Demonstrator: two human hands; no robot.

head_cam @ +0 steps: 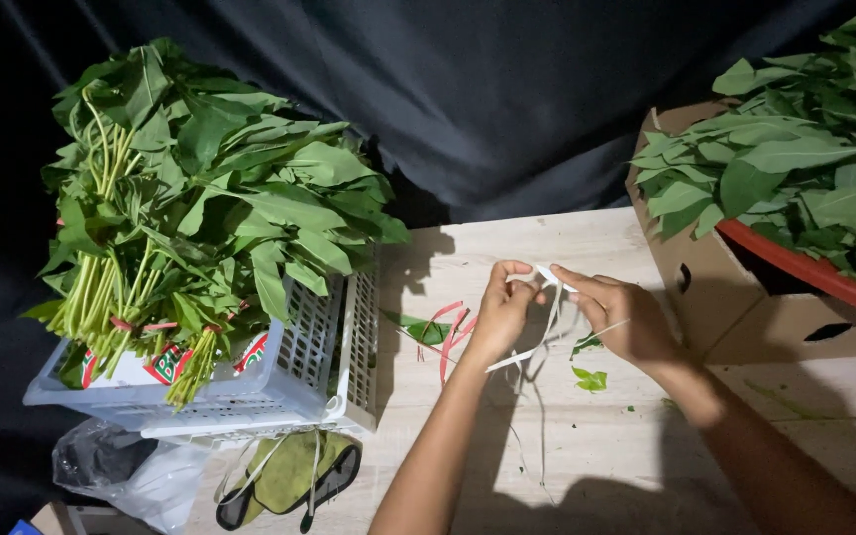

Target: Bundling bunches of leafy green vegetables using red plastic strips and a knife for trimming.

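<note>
Leafy green bundles [200,218] are heaped in a white crate [299,367] at the left, more greens [804,168] piled right over a cardboard box [715,287]. Mid-surface [547,446], a pale strip [547,317] is pinched taut between left hand [499,312] and right hand [626,317], fingers closed on it. Pulled unevenly, the thin strip could be slipped or snapped.

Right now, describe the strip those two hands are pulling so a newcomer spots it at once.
Start at the white plastic crate heaped with bundled leafy greens on the left, then move right across the pale wooden table. There the left hand and right hand pinch a thin white strip between them. Unlike the red strips lying flat beside it, it is white and raised.
</note>
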